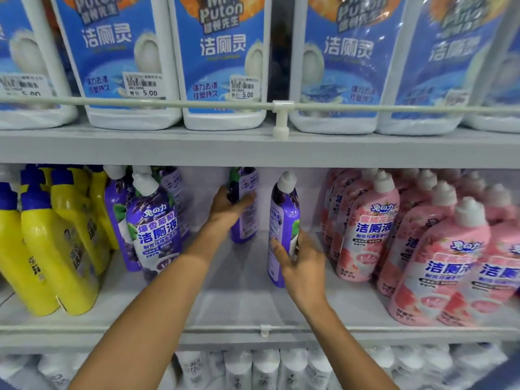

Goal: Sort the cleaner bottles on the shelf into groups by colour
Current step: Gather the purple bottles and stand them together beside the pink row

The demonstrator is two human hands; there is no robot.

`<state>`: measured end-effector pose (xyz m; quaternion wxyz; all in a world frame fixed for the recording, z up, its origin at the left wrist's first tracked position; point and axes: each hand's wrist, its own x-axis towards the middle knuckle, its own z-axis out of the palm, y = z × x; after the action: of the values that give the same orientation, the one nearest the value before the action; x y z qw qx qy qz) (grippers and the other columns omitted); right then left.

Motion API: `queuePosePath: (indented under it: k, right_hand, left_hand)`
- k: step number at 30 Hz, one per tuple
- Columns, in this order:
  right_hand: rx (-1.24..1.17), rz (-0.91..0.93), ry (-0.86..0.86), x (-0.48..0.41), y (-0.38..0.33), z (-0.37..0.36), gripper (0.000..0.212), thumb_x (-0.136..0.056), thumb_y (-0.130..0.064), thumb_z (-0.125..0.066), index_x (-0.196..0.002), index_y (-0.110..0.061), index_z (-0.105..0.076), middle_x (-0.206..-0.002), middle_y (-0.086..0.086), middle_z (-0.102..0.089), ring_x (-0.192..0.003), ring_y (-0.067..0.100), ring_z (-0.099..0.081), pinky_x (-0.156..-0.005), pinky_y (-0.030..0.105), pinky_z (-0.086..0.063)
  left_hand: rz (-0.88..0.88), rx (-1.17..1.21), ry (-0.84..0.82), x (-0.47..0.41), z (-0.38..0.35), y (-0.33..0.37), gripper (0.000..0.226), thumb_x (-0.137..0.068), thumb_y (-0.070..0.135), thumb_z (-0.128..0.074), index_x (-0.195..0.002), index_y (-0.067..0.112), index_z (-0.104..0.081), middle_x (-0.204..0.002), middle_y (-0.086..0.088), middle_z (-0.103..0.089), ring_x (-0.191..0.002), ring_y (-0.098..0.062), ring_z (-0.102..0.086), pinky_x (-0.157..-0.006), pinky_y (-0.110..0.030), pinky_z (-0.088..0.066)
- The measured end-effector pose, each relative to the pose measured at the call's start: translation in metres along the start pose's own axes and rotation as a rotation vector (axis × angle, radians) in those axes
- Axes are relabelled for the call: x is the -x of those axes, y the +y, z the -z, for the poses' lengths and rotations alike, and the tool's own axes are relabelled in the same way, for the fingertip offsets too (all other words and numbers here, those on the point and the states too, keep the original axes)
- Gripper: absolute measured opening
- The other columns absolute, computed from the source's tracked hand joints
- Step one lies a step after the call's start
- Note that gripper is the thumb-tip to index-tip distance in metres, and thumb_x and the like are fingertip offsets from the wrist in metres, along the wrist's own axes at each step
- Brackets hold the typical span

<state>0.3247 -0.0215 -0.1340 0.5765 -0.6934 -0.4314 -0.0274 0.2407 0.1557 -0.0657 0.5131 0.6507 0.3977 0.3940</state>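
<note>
Both hands work the gap mid-shelf (239, 308), probably to gather strays into the purple group (153, 229) beside the yellow bottles (56, 249). The left hand (226, 208) grips the rear purple bottle (245, 220) near the back edge; the right hand (305, 258) clasps the nearer purple bottle (282, 220), left of the pink bottles (450, 249)

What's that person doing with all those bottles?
Someone is sorting cleaner bottles by colour. The left hand grips one purple bottle further back, and the right hand grips a second purple bottle nearer the front. Yellow bottles stand on the left, a purple group beside them, pink bottles on the right.
</note>
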Motion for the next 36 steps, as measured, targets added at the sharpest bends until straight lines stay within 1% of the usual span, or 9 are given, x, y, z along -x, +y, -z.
queuePosePath:
  k: [2, 6, 15, 20, 24, 27, 29, 33, 36]
  right_hand:
    - [0.028, 0.001, 0.013, 0.001, 0.001, -0.001, 0.038, -0.092, -0.039, -0.072, -0.123, -0.019, -0.064, -0.101, -0.004, -0.074, -0.085, 0.015, -0.069, -0.072, 0.030, -0.054]
    - [0.003, 0.041, 0.038, 0.003, 0.000, -0.002, 0.035, -0.092, -0.033, -0.074, -0.122, -0.019, -0.063, -0.098, -0.003, -0.073, -0.082, 0.014, -0.069, -0.072, 0.031, -0.056]
    - [0.030, 0.039, 0.077, 0.001, -0.002, -0.006, 0.041, -0.091, -0.040, -0.074, -0.124, -0.020, -0.063, -0.100, -0.006, -0.071, -0.087, 0.013, -0.069, -0.074, 0.037, -0.057]
    - [-0.280, -0.177, -0.374, -0.021, 0.001, 0.024, 0.073, -0.087, -0.040, -0.079, -0.149, -0.026, -0.043, -0.140, -0.009, -0.060, -0.129, 0.006, -0.057, -0.107, 0.030, -0.049]
    - [-0.359, -0.214, -0.712, -0.042, 0.008, 0.042, 0.054, -0.093, -0.007, -0.072, -0.141, -0.012, -0.048, -0.134, 0.005, -0.065, -0.126, 0.016, -0.061, -0.100, 0.027, -0.052]
    - [-0.240, -0.251, -0.602, -0.050, 0.009, 0.033, 0.063, -0.080, -0.022, -0.088, -0.134, -0.021, -0.055, -0.127, -0.004, -0.068, -0.122, 0.014, -0.064, -0.100, 0.034, -0.056]
    - [-0.087, -0.203, -0.396, -0.049, 0.006, 0.018, 0.065, -0.064, -0.036, -0.097, -0.117, -0.025, -0.062, -0.109, -0.011, -0.072, -0.103, 0.001, -0.067, -0.091, 0.027, -0.058]
    - [0.148, -0.131, -0.162, -0.044, 0.006, -0.009, 0.075, -0.053, -0.071, -0.088, -0.110, -0.027, -0.068, -0.103, -0.006, -0.066, -0.105, 0.004, -0.059, -0.088, 0.026, -0.055]
    - [-0.049, -0.192, -0.326, -0.042, 0.012, 0.005, 0.052, -0.069, -0.042, -0.093, -0.108, -0.030, -0.062, -0.100, -0.016, -0.072, -0.099, 0.000, -0.068, -0.092, 0.030, -0.058]
  left_hand:
    - [0.045, -0.002, -0.012, -0.008, -0.005, -0.018, 0.030, -0.085, 0.022, -0.084, -0.110, 0.019, -0.069, -0.118, -0.013, -0.075, -0.101, -0.026, -0.071, -0.095, -0.038, -0.058]
    - [0.062, -0.119, 0.077, -0.012, -0.007, -0.046, 0.046, -0.076, 0.056, -0.085, -0.106, 0.023, -0.075, -0.105, -0.004, -0.079, -0.097, -0.027, -0.074, -0.093, -0.046, -0.060]
    - [-0.110, -0.362, 0.144, 0.069, 0.007, -0.039, 0.039, -0.089, 0.044, -0.076, -0.113, 0.015, -0.064, -0.103, -0.001, -0.074, -0.100, -0.031, -0.070, -0.082, -0.037, -0.054]
    - [-0.067, -0.228, -0.223, 0.070, 0.041, -0.040, 0.086, -0.077, 0.045, -0.087, -0.149, 0.033, -0.042, -0.133, 0.013, -0.062, -0.120, -0.016, -0.062, -0.105, -0.044, -0.053]
    - [-0.056, -0.006, -0.388, 0.039, 0.055, -0.046, 0.101, -0.059, 0.052, -0.095, -0.146, 0.030, -0.049, -0.140, 0.001, -0.064, -0.133, -0.018, -0.058, -0.113, -0.048, -0.047]
    - [-0.095, 0.063, -0.368, 0.035, 0.043, -0.049, 0.084, -0.059, 0.032, -0.096, -0.132, 0.016, -0.056, -0.121, -0.007, -0.074, -0.111, -0.020, -0.071, -0.097, -0.037, -0.058]
    - [-0.126, 0.022, -0.260, 0.033, 0.031, -0.050, 0.078, -0.059, 0.023, -0.100, -0.122, 0.013, -0.055, -0.108, -0.003, -0.076, -0.097, -0.018, -0.075, -0.081, -0.031, -0.060]
    - [-0.171, -0.079, -0.019, 0.027, 0.016, -0.052, 0.086, -0.044, 0.051, -0.097, -0.112, 0.026, -0.051, -0.103, 0.008, -0.074, -0.087, -0.010, -0.075, -0.080, -0.039, -0.063]
    - [-0.188, -0.057, -0.061, 0.026, 0.021, -0.057, 0.086, -0.045, 0.055, -0.093, -0.117, 0.028, -0.055, -0.110, 0.007, -0.074, -0.093, -0.007, -0.074, -0.082, -0.034, -0.062]
